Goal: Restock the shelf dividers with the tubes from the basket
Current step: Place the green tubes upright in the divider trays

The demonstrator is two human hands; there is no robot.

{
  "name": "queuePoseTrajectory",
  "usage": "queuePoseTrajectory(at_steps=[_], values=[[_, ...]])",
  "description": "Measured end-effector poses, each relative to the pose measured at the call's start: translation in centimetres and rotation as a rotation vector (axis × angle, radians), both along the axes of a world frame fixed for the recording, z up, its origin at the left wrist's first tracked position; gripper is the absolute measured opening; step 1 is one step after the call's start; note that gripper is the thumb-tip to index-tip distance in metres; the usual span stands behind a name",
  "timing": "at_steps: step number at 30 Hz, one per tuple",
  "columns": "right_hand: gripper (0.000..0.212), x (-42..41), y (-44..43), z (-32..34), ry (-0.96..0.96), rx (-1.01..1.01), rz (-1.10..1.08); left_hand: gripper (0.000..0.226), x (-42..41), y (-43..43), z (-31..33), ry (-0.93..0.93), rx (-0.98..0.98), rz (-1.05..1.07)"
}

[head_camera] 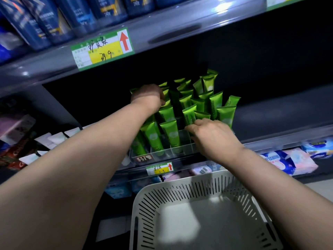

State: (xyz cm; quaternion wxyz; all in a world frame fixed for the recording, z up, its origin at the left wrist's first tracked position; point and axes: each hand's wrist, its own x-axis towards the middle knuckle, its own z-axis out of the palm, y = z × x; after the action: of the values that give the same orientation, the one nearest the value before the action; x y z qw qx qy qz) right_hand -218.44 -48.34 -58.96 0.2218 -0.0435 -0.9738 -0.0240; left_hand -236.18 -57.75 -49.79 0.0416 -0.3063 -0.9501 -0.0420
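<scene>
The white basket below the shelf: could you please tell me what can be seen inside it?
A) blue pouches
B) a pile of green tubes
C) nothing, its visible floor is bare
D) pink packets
C: the visible floor of the white basket is bare, and the green tubes all stand in the clear dividers on the shelf.

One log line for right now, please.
left hand: deep among green tubes, grip hidden | right hand: touching front row at clear divider tray | basket: no tubes visible
</scene>
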Motion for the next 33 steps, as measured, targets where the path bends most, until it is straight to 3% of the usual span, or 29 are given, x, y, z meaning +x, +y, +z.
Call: queuePoseTrajectory(at_steps=[12, 17, 19, 23, 26, 33], values=[[0.030, 0.7, 1.2, 0.8, 0.008, -0.058, -0.032, 0.025, -0.5, 0.8, -0.7, -0.058, 0.042, 0.083], [0.010, 1.2, 2.0, 2.3, 0.227, -0.179, -0.109, 0.026, 0.8, 1.0, 0.0, -0.011, 0.098, -0.009], [0.016, 1.4, 2.3, 2.5, 0.298, -0.171, -0.164, 0.022, 1.8, 1.2, 0.1, -0.016, 0.173, -0.103], [0.035, 1.2, 2.4, 2.4, 0.150, -0.275, -0.238, 0.025, 4.2, 1.4, -0.1, -0.103, 0.190, -0.241], [0.030, 0.7, 2.5, 2.1, 0.031, -0.407, -0.214, 0.023, 5.2, 1.4, -0.2, -0.106, 0.104, -0.243], [0.027, 0.0, 1.8, 2.3, 0.076, -0.564, -0.096, 0.012, 5.7, 1.7, -0.9, -0.040, 0.104, -0.221]])
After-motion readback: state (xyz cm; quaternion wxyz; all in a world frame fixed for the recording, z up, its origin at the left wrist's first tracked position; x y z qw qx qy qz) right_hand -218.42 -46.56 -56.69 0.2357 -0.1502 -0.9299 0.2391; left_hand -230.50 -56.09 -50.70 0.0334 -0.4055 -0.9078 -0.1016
